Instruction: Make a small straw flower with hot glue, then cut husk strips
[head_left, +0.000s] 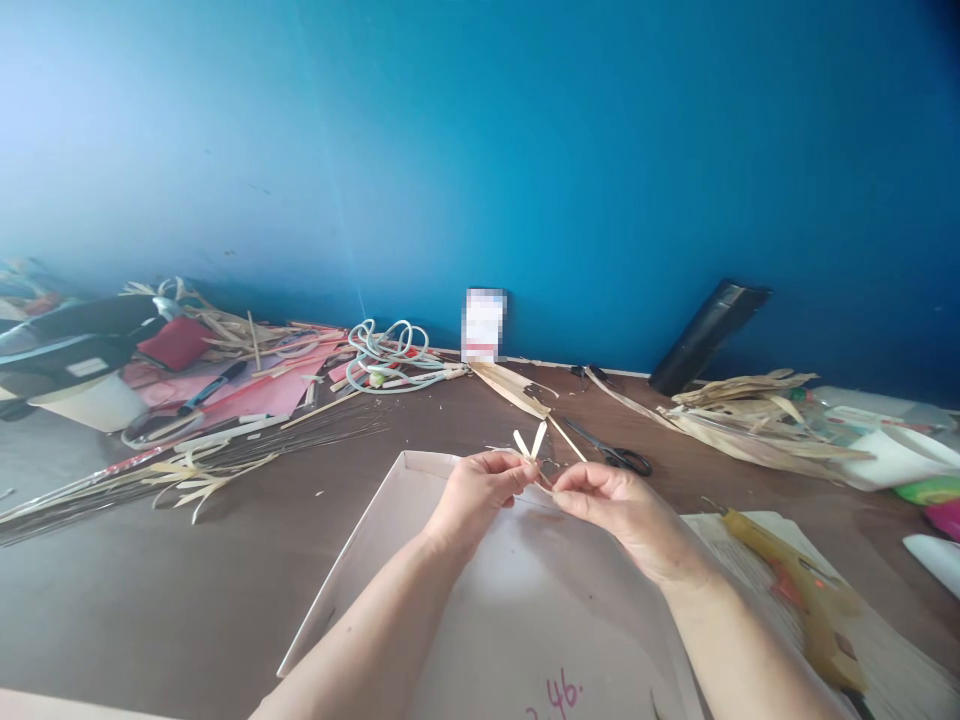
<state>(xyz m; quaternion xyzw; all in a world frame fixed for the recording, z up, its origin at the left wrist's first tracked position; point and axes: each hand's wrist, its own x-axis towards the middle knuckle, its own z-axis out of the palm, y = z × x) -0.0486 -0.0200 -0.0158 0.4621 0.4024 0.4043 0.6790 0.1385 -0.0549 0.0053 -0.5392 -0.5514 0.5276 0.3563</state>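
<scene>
My left hand (480,490) is closed in a pinch on narrow pale strips (538,440) that look like dried husk; their two ends stick up in a V above the fingertips. Close beside it, my right hand (611,510) pinches the end of a thin strand that runs toward the left fingertips; its kind is too small to make out. Both hands are over the far edge of a shallow white box lid (570,590) with purple handwriting on it. Just beyond the right hand lie dark-handled scissors (628,460) and a thin pale stick (567,440).
A yellow glue gun (787,590) rests on printed paper (892,650) at right. Dried husks (750,430) and a black roll (701,340) stand behind. At left are thin wires (307,440), a pale coiled cable (390,350), and pink sheets (292,385). A blue wall closes the back.
</scene>
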